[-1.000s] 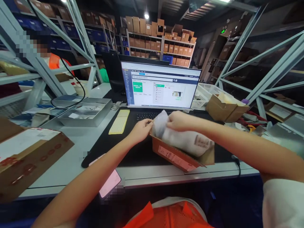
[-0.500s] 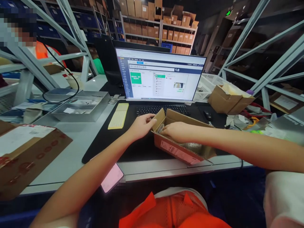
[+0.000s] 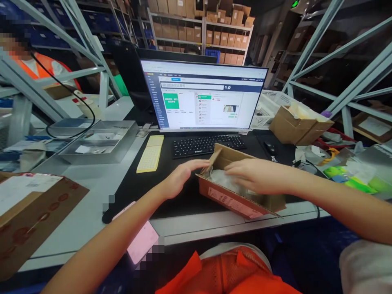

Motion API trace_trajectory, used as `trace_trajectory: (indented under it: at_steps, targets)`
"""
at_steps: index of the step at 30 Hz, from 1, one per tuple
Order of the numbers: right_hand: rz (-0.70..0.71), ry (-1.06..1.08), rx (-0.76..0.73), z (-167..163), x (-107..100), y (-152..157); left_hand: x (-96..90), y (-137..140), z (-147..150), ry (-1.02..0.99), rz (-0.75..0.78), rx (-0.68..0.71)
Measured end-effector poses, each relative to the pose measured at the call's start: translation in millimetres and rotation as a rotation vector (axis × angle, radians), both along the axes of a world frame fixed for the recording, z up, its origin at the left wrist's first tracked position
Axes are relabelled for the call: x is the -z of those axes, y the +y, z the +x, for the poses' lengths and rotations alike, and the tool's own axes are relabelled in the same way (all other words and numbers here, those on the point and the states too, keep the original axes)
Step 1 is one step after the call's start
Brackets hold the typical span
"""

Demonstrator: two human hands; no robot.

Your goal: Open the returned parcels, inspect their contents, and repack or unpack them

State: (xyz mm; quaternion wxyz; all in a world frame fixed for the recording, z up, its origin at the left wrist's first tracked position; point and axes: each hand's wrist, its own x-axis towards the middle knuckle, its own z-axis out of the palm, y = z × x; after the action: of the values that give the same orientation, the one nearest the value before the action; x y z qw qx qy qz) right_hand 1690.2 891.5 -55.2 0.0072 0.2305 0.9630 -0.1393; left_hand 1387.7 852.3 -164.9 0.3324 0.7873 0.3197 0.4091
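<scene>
Small brown cardboard box (image 3: 241, 192) sat open on the black mat (image 3: 171, 183) at the near edge of the bench (image 3: 92, 196), just in front of the keyboard (image 3: 208, 145). One flap stood up at its far left corner. Inside lay a clear plastic-wrapped bag (image 3: 222, 179), contents too blurred to tell. A pinkish printed label ran along the box's near side; text too small to read. Monitor (image 3: 203, 98) behind showed a software page with a green tile, writing unreadable. Yellow label sheet (image 3: 150, 154) lay left of the keyboard. Larger carton (image 3: 33, 212) with red round stamps sat at far left.

Left hand (image 3: 180, 175) was open, fingers stretched nearly flat, fingertips at the box's left flap, gripping nothing. Right hand (image 3: 260, 175) lay palm-down over the box's opening, fingers spread loosely, resting on the bag inside; no closed grip visible.
</scene>
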Motion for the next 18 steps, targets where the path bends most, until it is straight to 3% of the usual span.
trace_trajectory:
  at_steps: [3, 5, 7, 9, 11, 14, 18]
  targets:
    - [0.110, 0.464, 0.277, 69.6, 9.2, -13.6, 6.1, 2.2, -0.5, 0.119, 0.098, 0.066]
    - [0.162, 0.782, 0.438, 109.3, 36.1, -27.2, 4.9, 8.6, 2.9, 0.188, 0.140, 0.023]
    - [0.170, 0.892, 0.492, 129.5, 73.9, -41.5, -1.2, 20.1, 8.7, 0.234, 0.156, -0.019]
    - [0.137, 0.823, 0.472, 129.0, 109.2, -51.8, -9.8, 34.5, 14.6, 0.274, 0.147, -0.055]
    - [0.116, 0.766, 0.473, 115.5, 130.8, -56.0, -17.3, 46.9, 18.0, 0.306, 0.126, -0.077]
    - [0.097, 0.699, 0.450, 92.2, 136.9, -52.7, -20.9, 52.9, 16.7, 0.309, 0.119, -0.049]
    - [0.146, 0.670, 0.381, 79.1, 138.7, -44.5, -12.3, 44.1, 10.5, 0.346, 0.141, -0.038]
